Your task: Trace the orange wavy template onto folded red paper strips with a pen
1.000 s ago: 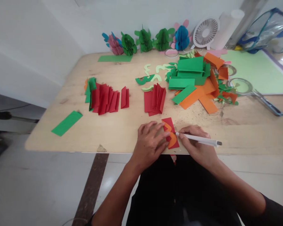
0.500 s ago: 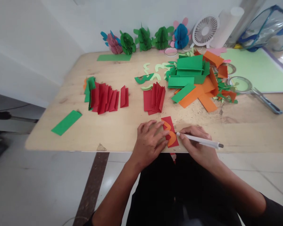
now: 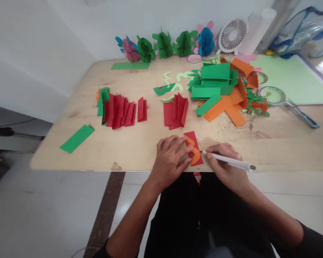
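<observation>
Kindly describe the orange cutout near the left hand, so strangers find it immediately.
At the near edge of the wooden table, the left hand touches a red paper. The orange cutout lies on it, partly covered by that hand. Its double curve sets it apart from the straight orange strips.

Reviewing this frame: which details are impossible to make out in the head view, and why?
- Left part of the orange cutout: covered by the left hand.
- Any mark on the red paper from the white pen: too small.
- Right hand's lower fingers: hidden under the hand itself.
- Clear bag's far side: cut off by the right edge.
</observation>
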`<state>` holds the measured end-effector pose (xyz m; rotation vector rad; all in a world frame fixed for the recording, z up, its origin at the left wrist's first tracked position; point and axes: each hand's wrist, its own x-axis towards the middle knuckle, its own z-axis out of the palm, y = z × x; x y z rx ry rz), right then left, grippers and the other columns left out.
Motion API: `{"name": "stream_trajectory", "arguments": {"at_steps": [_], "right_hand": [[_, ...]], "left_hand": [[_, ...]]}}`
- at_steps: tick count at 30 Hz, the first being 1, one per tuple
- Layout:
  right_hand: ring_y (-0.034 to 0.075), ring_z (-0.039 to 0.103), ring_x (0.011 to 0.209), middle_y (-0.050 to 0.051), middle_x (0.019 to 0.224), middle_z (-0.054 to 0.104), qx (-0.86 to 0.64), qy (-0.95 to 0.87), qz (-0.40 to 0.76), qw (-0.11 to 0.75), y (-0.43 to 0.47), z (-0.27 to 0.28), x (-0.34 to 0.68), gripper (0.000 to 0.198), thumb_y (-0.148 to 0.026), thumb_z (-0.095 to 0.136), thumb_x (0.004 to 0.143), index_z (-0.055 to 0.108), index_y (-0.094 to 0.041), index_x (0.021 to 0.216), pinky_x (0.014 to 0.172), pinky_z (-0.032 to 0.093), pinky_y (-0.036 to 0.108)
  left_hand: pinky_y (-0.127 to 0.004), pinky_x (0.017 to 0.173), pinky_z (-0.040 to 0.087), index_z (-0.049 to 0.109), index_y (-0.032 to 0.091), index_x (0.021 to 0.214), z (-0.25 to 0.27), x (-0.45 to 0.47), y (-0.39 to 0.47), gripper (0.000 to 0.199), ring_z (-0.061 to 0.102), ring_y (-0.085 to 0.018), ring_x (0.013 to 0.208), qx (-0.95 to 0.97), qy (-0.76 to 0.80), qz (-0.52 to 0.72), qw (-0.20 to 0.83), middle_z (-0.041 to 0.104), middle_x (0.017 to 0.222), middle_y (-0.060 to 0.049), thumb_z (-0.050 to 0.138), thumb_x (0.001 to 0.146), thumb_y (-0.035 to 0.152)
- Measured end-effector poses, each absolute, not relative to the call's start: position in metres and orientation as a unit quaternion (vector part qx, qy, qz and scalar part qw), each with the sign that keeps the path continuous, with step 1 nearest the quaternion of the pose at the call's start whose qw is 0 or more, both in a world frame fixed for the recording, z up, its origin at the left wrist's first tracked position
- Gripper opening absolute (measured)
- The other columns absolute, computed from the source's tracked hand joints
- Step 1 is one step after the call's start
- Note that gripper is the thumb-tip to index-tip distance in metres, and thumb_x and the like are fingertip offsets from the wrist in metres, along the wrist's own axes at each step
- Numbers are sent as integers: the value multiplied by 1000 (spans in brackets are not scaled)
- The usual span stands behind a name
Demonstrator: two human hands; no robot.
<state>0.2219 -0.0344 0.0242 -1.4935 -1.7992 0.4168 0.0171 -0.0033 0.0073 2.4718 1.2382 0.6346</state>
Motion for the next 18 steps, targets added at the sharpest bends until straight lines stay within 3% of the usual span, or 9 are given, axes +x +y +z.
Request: {"name": "stream_trajectory", "arguments": {"at_steps": [10, 18], "right_hand": [[18, 65, 70, 1, 75, 72, -592, -685, 150, 396, -38, 28, 224, 8, -26, 56, 89, 62, -25, 83, 70, 47, 35], [22, 67, 89, 6, 94, 74, -504, -771, 144, 362, -44, 23, 218, 25, -21, 51, 91, 64, -22, 113, 83, 47, 41]], "left_hand": [[-52, 107, 30, 66, 25, 115, 5, 17, -2, 27, 40, -30, 129, 865, 430, 208, 155, 57, 135, -7, 55, 92, 33], [-52, 107, 28, 65, 25, 115, 1, 17, -1, 28, 39, -29, 130, 867, 430, 201, 150, 55, 137, -7, 52, 93, 36]]}}
